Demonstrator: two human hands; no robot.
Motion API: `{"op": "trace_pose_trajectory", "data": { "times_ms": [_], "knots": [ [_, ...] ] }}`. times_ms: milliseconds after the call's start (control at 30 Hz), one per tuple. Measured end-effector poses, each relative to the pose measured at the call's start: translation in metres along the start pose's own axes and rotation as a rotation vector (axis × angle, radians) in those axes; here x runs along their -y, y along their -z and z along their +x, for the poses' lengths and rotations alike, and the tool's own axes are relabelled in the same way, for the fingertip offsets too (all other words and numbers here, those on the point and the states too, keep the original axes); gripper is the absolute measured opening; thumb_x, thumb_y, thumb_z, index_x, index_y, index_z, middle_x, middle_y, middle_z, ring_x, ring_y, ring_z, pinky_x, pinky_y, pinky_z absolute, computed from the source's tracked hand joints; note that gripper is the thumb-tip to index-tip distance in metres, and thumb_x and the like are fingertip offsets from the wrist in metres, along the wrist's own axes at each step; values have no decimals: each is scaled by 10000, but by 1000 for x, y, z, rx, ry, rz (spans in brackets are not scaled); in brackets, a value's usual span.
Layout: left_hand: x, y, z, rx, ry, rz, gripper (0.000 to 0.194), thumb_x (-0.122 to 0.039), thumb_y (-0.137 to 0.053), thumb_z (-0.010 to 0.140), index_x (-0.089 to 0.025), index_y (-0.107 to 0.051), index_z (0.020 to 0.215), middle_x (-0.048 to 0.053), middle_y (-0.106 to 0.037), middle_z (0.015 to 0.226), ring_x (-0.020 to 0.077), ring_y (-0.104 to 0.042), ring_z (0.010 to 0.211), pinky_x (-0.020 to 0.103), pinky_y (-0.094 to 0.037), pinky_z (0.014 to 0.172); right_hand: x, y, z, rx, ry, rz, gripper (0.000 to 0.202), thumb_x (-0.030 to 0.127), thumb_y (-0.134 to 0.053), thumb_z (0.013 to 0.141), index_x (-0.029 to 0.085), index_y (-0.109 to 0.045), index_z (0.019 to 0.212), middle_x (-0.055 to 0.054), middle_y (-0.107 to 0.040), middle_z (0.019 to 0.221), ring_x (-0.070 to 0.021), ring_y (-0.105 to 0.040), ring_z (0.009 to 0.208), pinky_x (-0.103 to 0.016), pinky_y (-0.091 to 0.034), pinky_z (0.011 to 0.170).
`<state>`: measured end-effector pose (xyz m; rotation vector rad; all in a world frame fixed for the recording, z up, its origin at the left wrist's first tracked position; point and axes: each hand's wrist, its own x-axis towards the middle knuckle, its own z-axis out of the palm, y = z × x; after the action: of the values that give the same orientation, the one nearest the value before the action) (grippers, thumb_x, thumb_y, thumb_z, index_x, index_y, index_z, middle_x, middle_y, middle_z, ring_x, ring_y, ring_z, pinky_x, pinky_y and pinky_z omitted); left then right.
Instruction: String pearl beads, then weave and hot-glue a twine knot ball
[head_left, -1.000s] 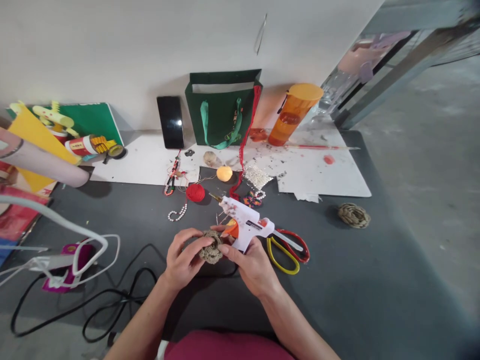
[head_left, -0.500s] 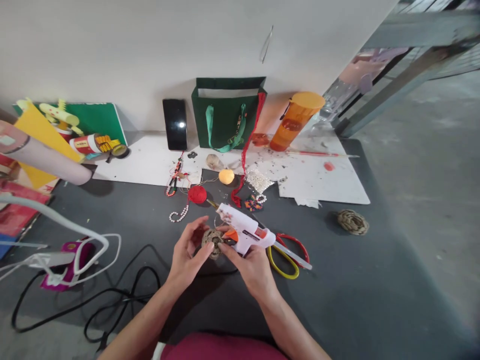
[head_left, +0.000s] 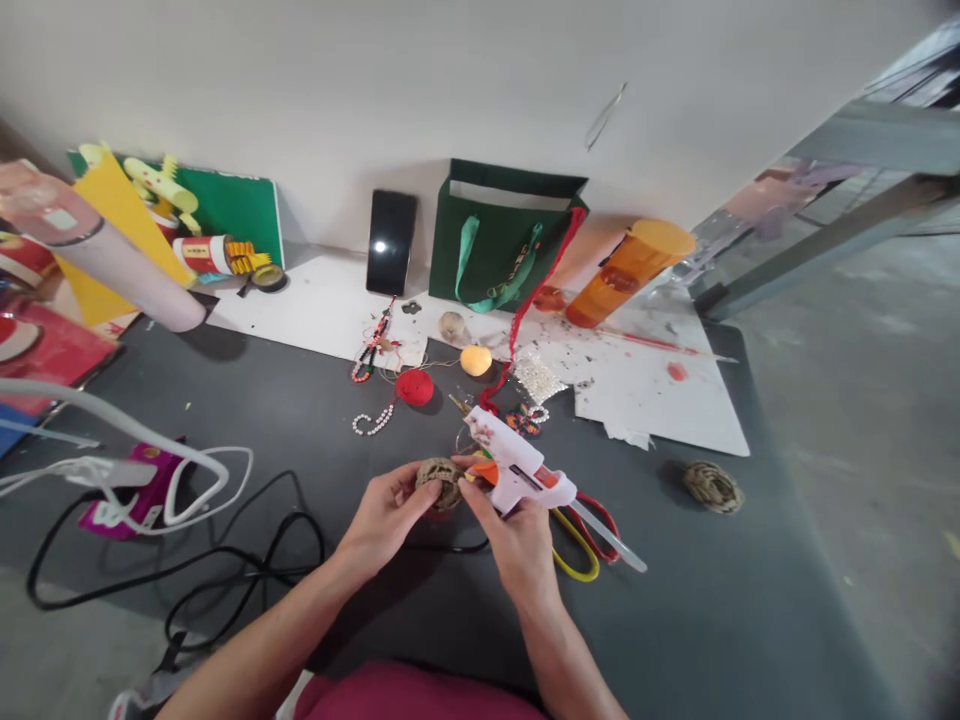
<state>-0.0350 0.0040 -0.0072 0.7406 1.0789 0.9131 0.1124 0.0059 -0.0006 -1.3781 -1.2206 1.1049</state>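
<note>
Pale wall [head_left: 315, 90] behind, dark grey worktop [head_left: 720, 620] in front, and along the back of it a crowded row of odds and ends: a phone [head_left: 391, 243], a green gift bag [head_left: 502, 235] and an orange bottle [head_left: 630, 272]. Close to the person's body, both hands meet over a small brown braided rosette [head_left: 437, 470], held up at about the middle of the bench. The left hand [head_left: 386, 520] pinches its near side between thumb and fingers, and the right hand [head_left: 517, 545] has thumb and forefinger at the other edge while also carrying a white glue gun [head_left: 517, 470]. How firmly the remaining fingers wrap the handle I can't tell, as the gun hides them. That double duty is what would worry me: a squeeze meant for the braid might press the orange trigger [head_left: 487, 472] too, and glue, if it is melted, could drip near the red ball [head_left: 415, 387], towards which the nozzle [head_left: 459, 405] leans. Tilting the gun could also bring its glue stick [head_left: 611, 533] against the scissors [head_left: 591, 553] just beside it. Should the left fingers slacken, the braid might loosen. Another rosette [head_left: 712, 487] sits well apart, near the right edge.
</note>
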Motion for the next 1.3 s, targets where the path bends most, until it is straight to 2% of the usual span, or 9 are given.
{"op": "trace_pose_trajectory", "data": {
  "times_ms": [100, 200, 433, 733, 833, 967, 1100, 1300],
  "knots": [
    [1, 2, -1, 62, -19, 23, 432, -419, -682, 765, -145, -690, 1100, 93, -721, 1021, 211, -644, 900, 294, -512, 790, 0, 0, 1, -14, -22, 8, 142, 272, -685, 735, 199, -729, 849, -68, -760, 876, -257, -700, 851, -412, -548, 837],
    [1, 2, -1, 77, -28, 43, 402, -363, -698, 753, -158, -693, 1099, 83, -719, 1045, 207, -638, 946, 287, -484, 849, -1, -1, 0, -17, -37, 21, 132, 270, -685, 725, 199, -727, 829, -61, -761, 842, -246, -707, 802, -386, -569, 781],
    [2, 1, -1, 43, -6, 203, 409, -317, -673, 723, -106, -694, 1073, 76, -713, 899, 139, -580, 689, 237, -471, 638, -4, 0, 0, 6, -48, -6, 132, 275, -702, 719, 198, -733, 822, -58, -762, 810, -238, -711, 758, -367, -577, 738],
    [4, -1, -3, 72, 14, 383, 365, -285, -622, 711, -108, -713, 1017, 45, -658, 778, 127, -536, 617, 235, -465, 565, -8, -2, -1, -51, -29, -95, 107, 274, -682, 722, 182, -700, 774, -50, -734, 750, -222, -691, 718, -348, -565, 710],
    [2, -1, -3, 63, 32, 305, 386, -279, -647, 698, -126, -705, 1048, 64, -681, 861, 151, -573, 687, 250, -499, 596, -7, -2, 0, -75, -54, -128, 126, 284, -687, 714, 175, -706, 776, -59, -742, 752, -233, -697, 720, -358, -567, 706],
    [-1, -1, -2, 87, 97, 57, 439, -309, -718, 676, -150, -693, 1084, 90, -687, 1016, 203, -607, 837, 291, -541, 643, -4, -2, 0, -86, -94, -121, 133, 287, -695, 703, 171, -706, 767, -63, -747, 734, -240, -703, 698, -357, -576, 670],
    [-1, -1, -1, 86, 137, -81, 494, -347, -794, 628, -147, -708, 1072, 84, -710, 986, 197, -625, 847, 314, -539, 725, -3, -4, -1, -83, -75, -118, 122, 282, -692, 709, 179, -710, 772, -58, -750, 733, -239, -705, 699, -358, -577, 676],
    [-2, -2, -1, -13, 130, -111, 515, -461, -772, 649, -135, -728, 1045, 99, -731, 941, 205, -636, 825, 324, -544, 708, -2, -3, -2, -69, -98, -118, 163, 323, -695, 724, 173, -718, 782, -76, -756, 762, -254, -706, 727, -376, -570, 697]
  ]
}}
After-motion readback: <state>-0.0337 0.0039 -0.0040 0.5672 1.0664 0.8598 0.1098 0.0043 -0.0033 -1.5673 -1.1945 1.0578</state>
